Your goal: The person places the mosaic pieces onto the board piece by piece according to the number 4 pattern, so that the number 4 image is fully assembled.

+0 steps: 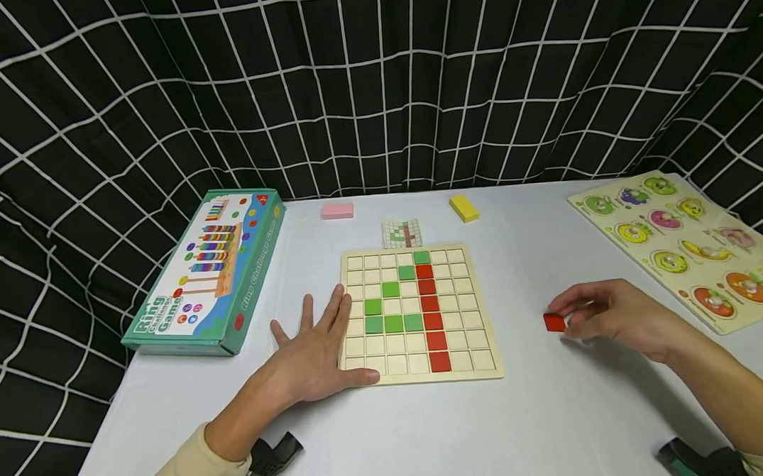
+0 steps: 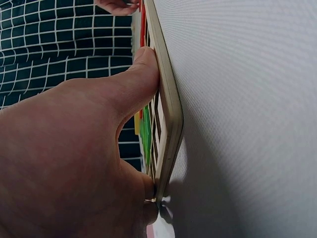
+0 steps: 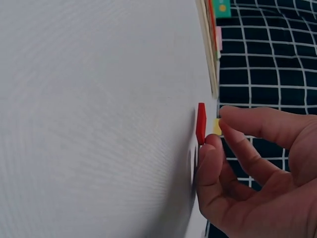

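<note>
A wooden grid board (image 1: 471, 312) lies flat on the table, with several green tiles (image 1: 391, 289) in a triangular outline and a column of red tiles (image 1: 430, 304). My left hand (image 1: 313, 354) rests with spread fingers at the board's left edge, its thumb on the near edge; the left wrist view shows that thumb (image 2: 141, 74) against the rim. Right of the board, my right hand (image 1: 622, 320) holds a loose red tile (image 1: 554, 322) at the fingertips. In the right wrist view the tile (image 3: 201, 123) touches a fingertip low over the table; the exact pinch is partly hidden.
A small pattern card (image 1: 402, 234) lies just beyond the board. Behind it are a pink block (image 1: 338, 211) and a yellow block (image 1: 464, 208). A ring game box (image 1: 207, 274) stands at left, a fruit puzzle board (image 1: 682, 232) at right. Black gridded cloth (image 1: 375, 89) surrounds the table.
</note>
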`<state>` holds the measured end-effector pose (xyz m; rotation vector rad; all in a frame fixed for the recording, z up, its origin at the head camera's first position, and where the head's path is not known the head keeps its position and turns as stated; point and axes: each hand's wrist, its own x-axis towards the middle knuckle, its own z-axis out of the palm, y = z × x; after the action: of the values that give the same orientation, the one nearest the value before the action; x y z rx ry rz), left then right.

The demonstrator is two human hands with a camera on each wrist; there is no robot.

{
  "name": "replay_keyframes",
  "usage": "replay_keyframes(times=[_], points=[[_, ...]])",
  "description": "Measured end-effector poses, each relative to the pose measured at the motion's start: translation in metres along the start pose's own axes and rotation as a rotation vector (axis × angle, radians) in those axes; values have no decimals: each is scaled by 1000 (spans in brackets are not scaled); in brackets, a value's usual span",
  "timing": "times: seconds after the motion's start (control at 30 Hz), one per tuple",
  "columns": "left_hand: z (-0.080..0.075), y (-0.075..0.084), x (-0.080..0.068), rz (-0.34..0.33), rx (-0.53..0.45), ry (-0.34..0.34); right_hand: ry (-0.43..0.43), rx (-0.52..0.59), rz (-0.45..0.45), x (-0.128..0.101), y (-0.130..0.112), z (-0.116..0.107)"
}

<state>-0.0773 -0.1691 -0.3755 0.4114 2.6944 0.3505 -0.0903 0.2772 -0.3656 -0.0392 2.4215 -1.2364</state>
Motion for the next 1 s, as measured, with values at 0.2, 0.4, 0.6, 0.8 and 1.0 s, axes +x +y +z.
replay_keyframes(times=[0.2, 0.4, 0.6, 0.8, 1.0], points=[[0, -1, 0, 4, -6, 0, 29, -49, -20, 1, -2, 5], [0, 0, 0, 1, -11, -2, 66, -101, -28, 1, -4, 8], [0, 0, 0, 1, -15, -2, 74, -151, -29, 3, -6, 10], [0, 0, -1, 2, -11, 0, 101, -233, -49, 4, -6, 13], [0, 0, -1, 1, -9, 2, 129, -286, -49, 5, -6, 15]])
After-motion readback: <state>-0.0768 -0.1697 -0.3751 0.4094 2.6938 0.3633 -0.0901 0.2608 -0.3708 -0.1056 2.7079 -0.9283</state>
